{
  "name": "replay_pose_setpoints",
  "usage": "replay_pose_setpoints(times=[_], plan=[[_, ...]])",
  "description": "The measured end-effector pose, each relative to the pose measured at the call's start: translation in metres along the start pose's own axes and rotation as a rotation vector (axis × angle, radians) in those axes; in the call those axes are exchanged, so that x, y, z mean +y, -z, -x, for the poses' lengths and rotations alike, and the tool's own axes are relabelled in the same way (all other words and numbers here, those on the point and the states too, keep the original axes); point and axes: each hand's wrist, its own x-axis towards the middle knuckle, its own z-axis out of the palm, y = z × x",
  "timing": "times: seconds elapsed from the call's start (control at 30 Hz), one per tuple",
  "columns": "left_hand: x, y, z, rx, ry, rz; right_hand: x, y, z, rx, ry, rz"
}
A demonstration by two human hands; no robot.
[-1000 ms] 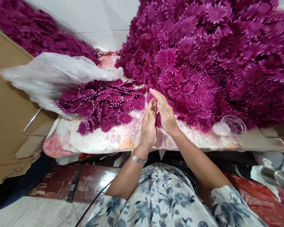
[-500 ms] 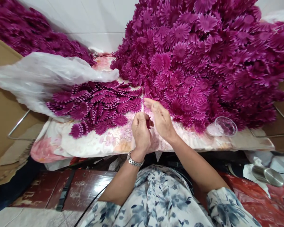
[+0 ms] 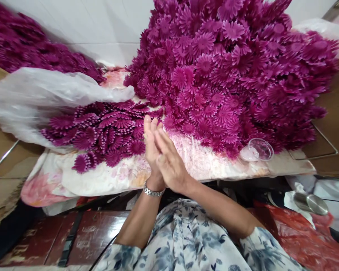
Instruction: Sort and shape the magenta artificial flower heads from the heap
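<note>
My left hand (image 3: pixel 150 150) and my right hand (image 3: pixel 171 163) are pressed palm to palm over the front of the cloth-covered table. The fingers of both are stretched out and point away from me. Anything between the palms is hidden. Just behind and left of my fingertips lies a low heap of magenta artificial flower heads (image 3: pixel 113 130), many stacked in overlapping rows. A much taller pile of loose magenta artificial flower heads (image 3: pixel 209 82) rises behind and to the right. A metal watch band circles my left wrist.
A clear plastic cup (image 3: pixel 260 149) lies tipped near the right front of the tablecloth (image 3: pixel 101 177). White plastic sheeting (image 3: pixel 51 88) covers part of the left side. More magenta flower heads (image 3: pixel 31 51) are piled at the far left. Cardboard (image 3: pixel 332 124) stands at the right.
My left hand has gone from a closed grip on a small magenta piece to stretched fingers. My right hand has come against it, and that piece no longer shows. The view has shifted slightly.
</note>
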Motion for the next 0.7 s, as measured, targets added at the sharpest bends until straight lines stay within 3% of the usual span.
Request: replay_pose_setpoints(times=[0.2,0.37,0.47,0.7], plan=[[0.002,-0.009,0.001,-0.048,-0.075,0.110,0.022,0.011,-0.030,-0.039,-0.021,-0.017],[-0.001,-0.001,-0.003,-0.001,-0.076,0.038,0.012,0.005,-0.007,-0.051,0.024,-0.082],[-0.004,-0.001,-0.004,-0.010,-0.086,-0.022,0.006,0.002,0.002,-0.022,-0.019,-0.122],[-0.008,-0.014,0.008,-0.042,-0.139,-0.041,0.028,0.011,-0.028,-0.012,-0.120,-0.107]])
